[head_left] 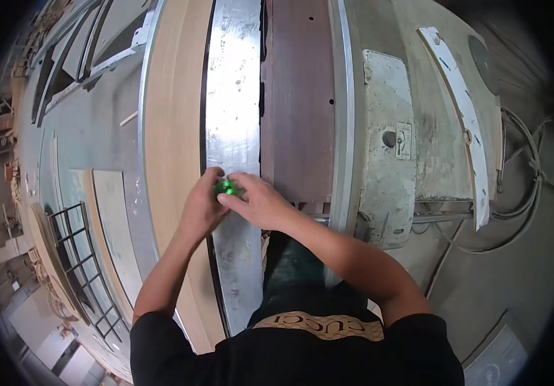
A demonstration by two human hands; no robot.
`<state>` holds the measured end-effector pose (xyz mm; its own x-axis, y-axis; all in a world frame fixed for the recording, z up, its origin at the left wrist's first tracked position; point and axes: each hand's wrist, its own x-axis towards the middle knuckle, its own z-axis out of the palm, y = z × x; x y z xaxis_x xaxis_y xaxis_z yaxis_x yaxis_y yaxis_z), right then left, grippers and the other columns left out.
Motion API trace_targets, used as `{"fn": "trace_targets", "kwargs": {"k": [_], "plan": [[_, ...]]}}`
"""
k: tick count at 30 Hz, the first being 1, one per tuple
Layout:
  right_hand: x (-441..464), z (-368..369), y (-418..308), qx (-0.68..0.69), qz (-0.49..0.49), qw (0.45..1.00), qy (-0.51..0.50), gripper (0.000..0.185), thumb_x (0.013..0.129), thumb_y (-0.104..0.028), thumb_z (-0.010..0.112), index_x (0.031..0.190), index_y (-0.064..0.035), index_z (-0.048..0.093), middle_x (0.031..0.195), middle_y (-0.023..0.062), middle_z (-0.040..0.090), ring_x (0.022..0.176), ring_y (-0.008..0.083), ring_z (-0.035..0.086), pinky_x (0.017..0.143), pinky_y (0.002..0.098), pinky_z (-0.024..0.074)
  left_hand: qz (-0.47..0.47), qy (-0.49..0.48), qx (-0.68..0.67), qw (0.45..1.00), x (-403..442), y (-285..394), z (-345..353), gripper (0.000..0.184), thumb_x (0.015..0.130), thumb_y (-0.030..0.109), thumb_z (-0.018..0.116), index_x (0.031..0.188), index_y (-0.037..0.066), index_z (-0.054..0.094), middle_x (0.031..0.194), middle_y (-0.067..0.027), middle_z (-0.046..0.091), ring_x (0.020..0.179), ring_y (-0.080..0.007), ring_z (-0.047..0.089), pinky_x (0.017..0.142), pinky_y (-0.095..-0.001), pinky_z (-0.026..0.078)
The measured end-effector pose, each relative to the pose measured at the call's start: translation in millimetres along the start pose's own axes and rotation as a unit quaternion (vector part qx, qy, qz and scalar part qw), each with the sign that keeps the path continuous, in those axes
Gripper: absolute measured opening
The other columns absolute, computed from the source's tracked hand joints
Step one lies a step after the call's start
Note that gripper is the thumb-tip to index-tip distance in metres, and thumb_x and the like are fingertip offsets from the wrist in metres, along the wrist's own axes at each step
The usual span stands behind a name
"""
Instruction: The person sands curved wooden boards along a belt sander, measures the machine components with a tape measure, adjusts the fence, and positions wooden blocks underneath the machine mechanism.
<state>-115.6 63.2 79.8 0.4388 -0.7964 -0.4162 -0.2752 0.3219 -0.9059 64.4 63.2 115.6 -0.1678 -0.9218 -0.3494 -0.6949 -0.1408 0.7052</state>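
Note:
A small green, shiny object [228,187] sits between my two hands, above the bare metal strip [233,90] of the long bench. My left hand [205,204] closes on it from the left, fingers curled. From the right, my right hand [255,201] pinches it between thumb and fingers. The hands hide much of the object, and its exact kind is too small to tell. A wooden panel [172,96] runs along the left of the metal strip, and a brown board [297,96] along its right.
To the right stand a worn metal machine housing [387,174] with a knob and a curved white strip [466,122]. Cables [534,167] hang at the far right. At left lie a black metal grid [84,264], panels [113,219] and dark frames [64,58].

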Motion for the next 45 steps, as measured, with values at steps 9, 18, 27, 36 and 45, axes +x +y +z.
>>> {"fn": "trace_targets", "kwargs": {"k": [9,18,27,36,45], "plan": [[12.5,-27.9,15.3,0.435,0.043,0.899,-0.017,0.046,0.106,-0.038,0.056,0.133,-0.0007,0.057,0.111,0.0040,0.063,0.101,0.0097,0.059,0.083,0.0263,0.0496,0.223,-0.127,-0.141,0.956,55.6,32.5,-22.7,0.059,0.079,0.023,0.087,0.130,0.007,0.063,0.132,-0.0116,0.063,0.128,-0.0310,0.054,0.111,-0.0423,0.041],[23.4,-48.7,-1.3,0.307,0.153,0.940,0.007,0.093,0.101,-0.076,0.022,0.149,0.0030,0.036,0.115,0.0157,0.061,0.087,0.0217,0.070,0.066,0.0314,0.0595,0.011,-0.244,-0.355,0.902,77.8,28.1,10.0,0.063,0.092,0.026,0.079,0.143,0.003,0.049,0.098,-0.0052,0.063,0.073,-0.0107,0.063,0.063,-0.0258,0.053],[12.1,-95.5,-76.6,-0.148,0.131,0.979,0.041,0.062,0.103,-0.059,0.047,0.120,-0.0022,0.066,0.114,0.0192,0.070,0.102,0.0343,0.071,0.090,0.0449,0.0535,0.049,-0.156,-0.391,0.906,73.7,35.9,-0.3,0.073,0.084,0.017,0.083,0.144,0.005,0.044,0.121,-0.0104,0.065,0.114,-0.0206,0.061,0.101,-0.0342,0.049],[17.7,-82.1,-41.0,0.183,-0.057,0.970,0.151,0.016,0.099,-0.015,0.067,0.106,-0.0007,0.064,0.100,0.0096,0.069,0.086,0.0177,0.069,0.074,0.0294,0.0556,0.006,-0.054,-0.355,0.933,61.2,43.5,-16.0,0.067,0.079,0.015,0.086,0.135,0.008,0.049,0.117,-0.0129,0.069,0.100,-0.0156,0.066,0.086,-0.0296,0.054],[-3.6,-79.6,-50.8,-0.094,-0.005,0.974,0.207,0.038,0.098,-0.026,0.066,0.125,0.0008,0.060,0.112,0.0210,0.067,0.090,0.0351,0.072,0.083,0.0458,0.0553,-0.024,-0.004,-0.320,0.947,58.5,20.8,-41.3,0.075,0.075,0.023,0.091,0.135,0.005,0.050,0.103,-0.0132,0.071,0.082,-0.0147,0.066,0.073,-0.0296,0.054]]}}
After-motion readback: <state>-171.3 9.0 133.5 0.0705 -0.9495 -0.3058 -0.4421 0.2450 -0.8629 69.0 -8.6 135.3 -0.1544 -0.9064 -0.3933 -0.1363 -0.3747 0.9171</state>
